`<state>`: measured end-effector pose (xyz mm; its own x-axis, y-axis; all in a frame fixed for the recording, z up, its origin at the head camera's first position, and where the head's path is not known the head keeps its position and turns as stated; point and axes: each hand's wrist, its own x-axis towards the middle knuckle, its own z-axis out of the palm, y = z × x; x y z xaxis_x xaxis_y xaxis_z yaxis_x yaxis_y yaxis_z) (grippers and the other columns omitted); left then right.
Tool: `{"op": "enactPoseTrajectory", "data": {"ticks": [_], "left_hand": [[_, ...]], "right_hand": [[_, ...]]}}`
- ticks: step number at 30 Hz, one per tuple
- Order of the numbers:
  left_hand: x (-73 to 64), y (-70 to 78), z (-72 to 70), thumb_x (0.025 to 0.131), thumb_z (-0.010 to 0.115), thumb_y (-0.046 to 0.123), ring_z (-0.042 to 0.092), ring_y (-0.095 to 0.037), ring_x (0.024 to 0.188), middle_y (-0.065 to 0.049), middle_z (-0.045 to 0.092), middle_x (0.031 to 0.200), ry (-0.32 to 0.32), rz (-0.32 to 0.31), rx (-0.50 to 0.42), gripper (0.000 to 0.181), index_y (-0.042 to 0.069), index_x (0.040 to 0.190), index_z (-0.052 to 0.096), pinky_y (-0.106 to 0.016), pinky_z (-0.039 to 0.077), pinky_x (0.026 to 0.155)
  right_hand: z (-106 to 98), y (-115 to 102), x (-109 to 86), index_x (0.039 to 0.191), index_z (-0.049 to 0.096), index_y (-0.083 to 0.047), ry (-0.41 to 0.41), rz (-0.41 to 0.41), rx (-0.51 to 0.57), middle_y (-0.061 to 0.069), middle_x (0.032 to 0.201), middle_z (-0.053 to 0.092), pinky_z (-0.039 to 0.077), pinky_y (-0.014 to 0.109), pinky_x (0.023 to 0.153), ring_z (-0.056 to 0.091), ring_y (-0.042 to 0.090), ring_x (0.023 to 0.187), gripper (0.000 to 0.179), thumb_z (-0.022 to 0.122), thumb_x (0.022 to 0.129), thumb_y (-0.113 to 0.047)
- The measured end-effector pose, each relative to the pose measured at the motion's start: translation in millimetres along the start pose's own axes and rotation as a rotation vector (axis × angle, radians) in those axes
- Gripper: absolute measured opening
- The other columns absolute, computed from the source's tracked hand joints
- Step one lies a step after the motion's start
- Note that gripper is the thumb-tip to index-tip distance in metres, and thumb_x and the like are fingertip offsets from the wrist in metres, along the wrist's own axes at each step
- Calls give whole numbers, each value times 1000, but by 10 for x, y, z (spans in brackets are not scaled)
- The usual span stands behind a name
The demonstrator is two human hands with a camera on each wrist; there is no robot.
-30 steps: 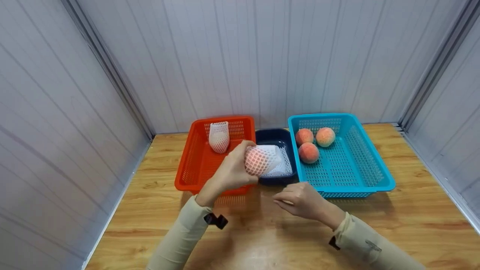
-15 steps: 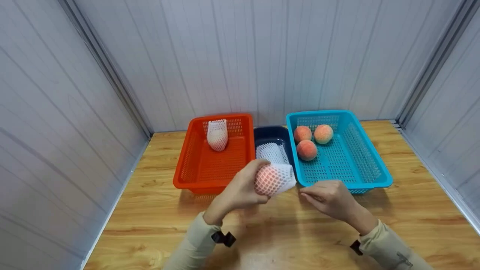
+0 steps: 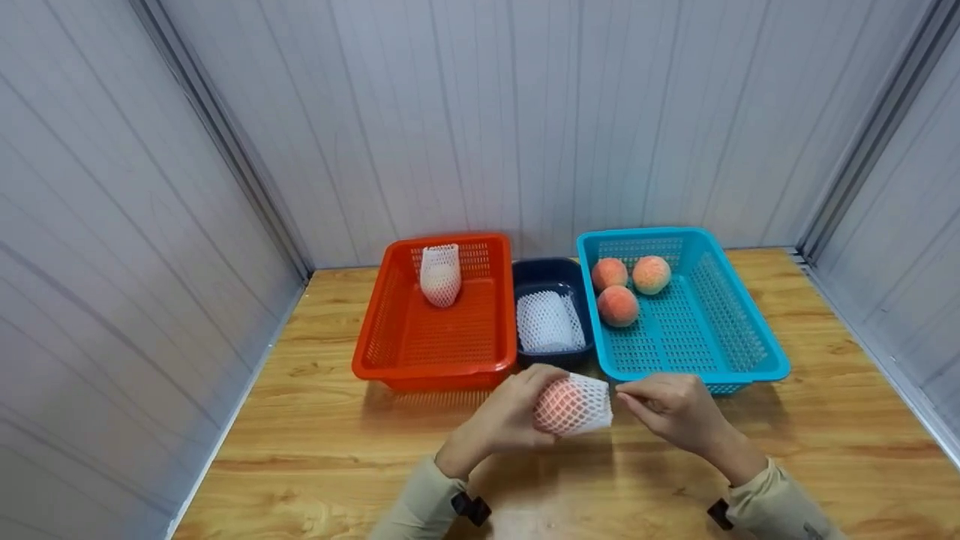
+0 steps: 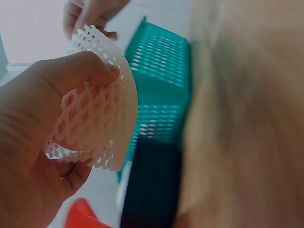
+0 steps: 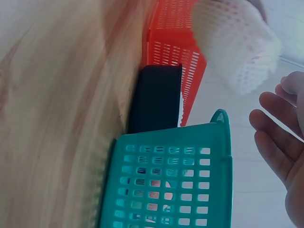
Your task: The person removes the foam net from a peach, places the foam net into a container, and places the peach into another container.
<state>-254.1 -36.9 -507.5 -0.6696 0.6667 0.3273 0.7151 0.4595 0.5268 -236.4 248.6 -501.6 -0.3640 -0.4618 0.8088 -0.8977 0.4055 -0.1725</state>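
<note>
My left hand grips a peach in a white foam net sleeve, over the table in front of the baskets. In the left wrist view the thumb presses on the mesh, and pink fruit shows through it. The sleeve's loose end points toward my right hand. That hand has loosely bent fingers and holds nothing; its fingertips are close beside the sleeve's end. A netted peach lies in the red basket. Several white net sleeves lie in the dark blue bin.
At the right stands a blue basket with three bare peaches at its left side. The bin sits between the two baskets on the wooden table. Pale panel walls enclose the back and sides.
My left hand has brought the netted peach from over the bin toward me and to the right. My right hand has shifted right, and the sleeve's end is now beside its fingertips.
</note>
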Motion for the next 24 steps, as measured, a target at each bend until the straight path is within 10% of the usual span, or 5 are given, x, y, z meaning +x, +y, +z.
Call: {"op": "enactPoseTrajectory", "data": {"ticks": [7, 24], "left_hand": [[-37, -140, 158, 62, 90, 19, 49, -9, 114, 10, 48, 133, -68, -36, 1, 93, 27, 140, 41, -33, 41, 101], [-127, -235, 290, 65, 89, 26, 47, -7, 119, 10, 47, 135, -153, -95, -19, 93, 29, 143, 39, -33, 39, 103]], "right_hand": [[17, 26, -37, 93, 76, -10, 0, 1, 6, -1, 81, 72, 53, 24, 56, 67, 10, 65, 32, 81, 66, 6], [59, 6, -79, 93, 76, -11, -30, 48, 39, -3, 84, 72, 54, 22, 58, 67, 8, 68, 20, 79, 76, -1]]}}
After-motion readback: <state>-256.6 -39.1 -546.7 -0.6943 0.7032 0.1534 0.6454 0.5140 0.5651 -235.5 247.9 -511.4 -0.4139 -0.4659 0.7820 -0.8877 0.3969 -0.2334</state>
